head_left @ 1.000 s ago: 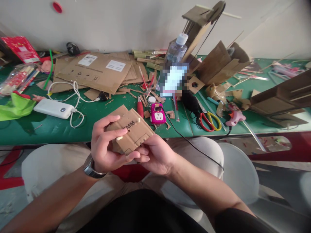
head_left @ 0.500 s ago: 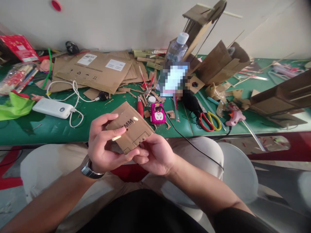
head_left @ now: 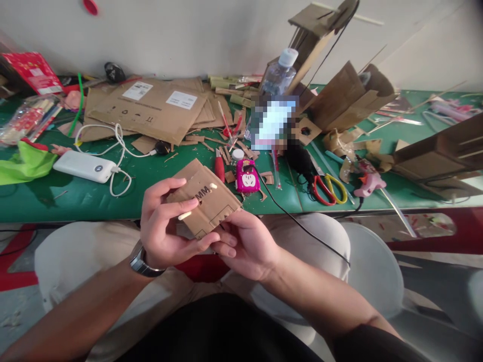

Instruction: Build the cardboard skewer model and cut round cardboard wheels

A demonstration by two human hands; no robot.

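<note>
Between my hands, above my lap at the table's front edge, is a small cardboard box (head_left: 211, 205) with black print on its top face. Two pale stick ends (head_left: 185, 216) poke out of that face. My left hand (head_left: 166, 221) is closed round the box's left side, a fingertip near a small hole by the print. At the lower right corner my right hand (head_left: 249, 241) grips the box, thumb along the edge and fingers curled underneath. What those fingers touch below is hidden. Just beyond the box lie a red-handled tool (head_left: 219, 168) and a magenta socket block (head_left: 247, 177).
On the green table (head_left: 151, 201) stand a white power bank (head_left: 86, 167), flattened cardboard (head_left: 151, 108), a bottle (head_left: 281, 75) and cardboard structures (head_left: 339, 98). Scissors (head_left: 329, 189) and a pink glue gun (head_left: 370, 185) lie to the right. A black cable (head_left: 298, 226) hangs over the front edge.
The whole view has shifted slightly, so everything sits a little farther right. Both hands keep the same hold on the cardboard box.
</note>
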